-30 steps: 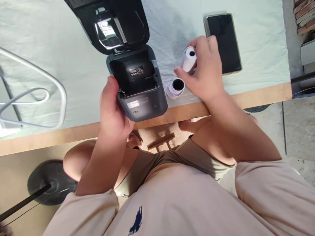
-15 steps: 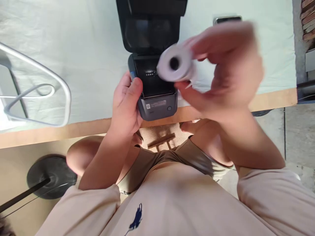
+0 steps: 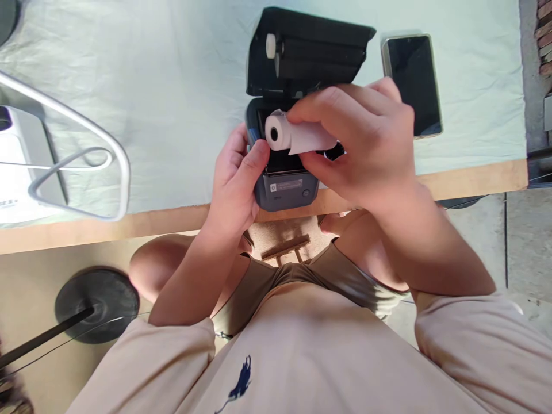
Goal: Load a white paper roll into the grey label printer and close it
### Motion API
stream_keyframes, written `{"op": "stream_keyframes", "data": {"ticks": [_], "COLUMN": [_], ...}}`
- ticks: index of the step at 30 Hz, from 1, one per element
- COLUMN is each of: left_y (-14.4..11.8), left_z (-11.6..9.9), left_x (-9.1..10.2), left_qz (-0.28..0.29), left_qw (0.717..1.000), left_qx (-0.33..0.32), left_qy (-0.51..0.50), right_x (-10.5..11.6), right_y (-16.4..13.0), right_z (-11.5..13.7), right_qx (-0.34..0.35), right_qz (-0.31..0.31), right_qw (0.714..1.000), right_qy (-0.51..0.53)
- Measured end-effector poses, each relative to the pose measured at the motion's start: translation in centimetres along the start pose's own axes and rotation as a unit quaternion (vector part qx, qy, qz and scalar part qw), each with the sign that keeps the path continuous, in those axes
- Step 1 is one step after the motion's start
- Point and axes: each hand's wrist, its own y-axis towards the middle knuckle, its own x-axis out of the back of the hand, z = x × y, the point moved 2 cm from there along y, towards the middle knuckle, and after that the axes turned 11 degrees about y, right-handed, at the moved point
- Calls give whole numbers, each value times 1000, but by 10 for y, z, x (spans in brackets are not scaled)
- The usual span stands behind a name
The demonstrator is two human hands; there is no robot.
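Observation:
My left hand (image 3: 239, 181) grips the left side of a small dark label printer (image 3: 287, 195), its thumb on the near left rim. The printer's lid (image 3: 310, 49) stands raised at the back, showing a black roller with a white gear end. Between thumb and fingers, my right hand (image 3: 366, 138) holds a white paper roll (image 3: 306, 135) sideways over the printer's compartment. The roll's hollow core faces left, and a loose paper edge hangs at its front. Whether the roll touches the compartment floor I cannot tell.
A phone (image 3: 416, 86) lies screen up to the right of the printer. At left, a white cable or tube (image 3: 123, 172) loops beside a white device (image 3: 26, 161). The wooden table edge (image 3: 172, 224) runs close to my body. A round black base (image 3: 97, 305) stands on the floor.
My right hand has brought the paper roll left and down over the compartment and turned it sideways. The printer's lid appears tipped further forward, and the phone is now uncovered.

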Motion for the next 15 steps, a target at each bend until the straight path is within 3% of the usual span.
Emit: {"op": "stream_keyframes", "data": {"ticks": [6,11,15], "left_y": [0,3,5], "left_z": [4,8,8], "left_x": [-1,3,7], "left_qz": [7,10,22], "left_qw": [1000,1000,1000], "left_qx": [-13,-17,-12], "left_qy": [16,22,16], "right_x": [-2,-10,-14], "right_y": [-3,-3,-5], "right_z": [-4,-11,-7], "right_qx": [11,-2,27], "right_qz": [-14,31,-28], "right_qw": [1000,1000,999], "right_qy": [1,2,-22]}}
